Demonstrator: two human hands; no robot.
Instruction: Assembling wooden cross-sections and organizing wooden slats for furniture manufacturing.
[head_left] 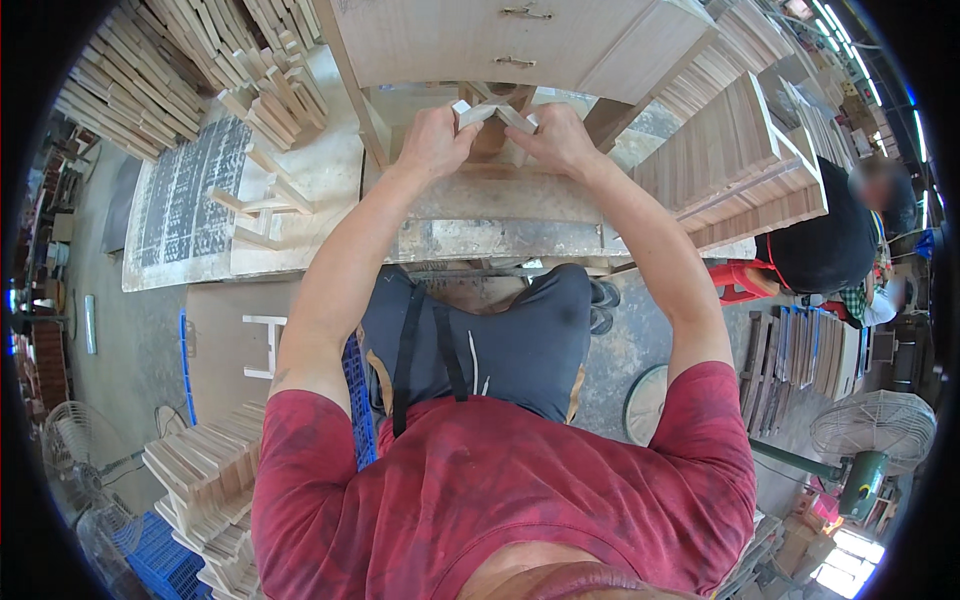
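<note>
At the far side of the workbench (500, 238), both my arms reach forward. My left hand (433, 142) is closed around a pale wooden bar (477, 114). A second pale wooden bar (514, 119) is gripped by my right hand (560, 140). The inner ends of the bars come together at an angle between my hands; whether they are joined cannot be made out. Just beyond stands a pale wooden cabinet (430, 42) with small metal fittings on its front, and the bars are in front of its lower opening.
Bundles of wooden strips (130, 85) and a small wooden frame (268, 205) lie on the left. Wooden panels (715, 150) stand at the bench's right, near a person in black (825, 235). Stacked wood pieces (205, 455) and a fan (872, 435) are behind me.
</note>
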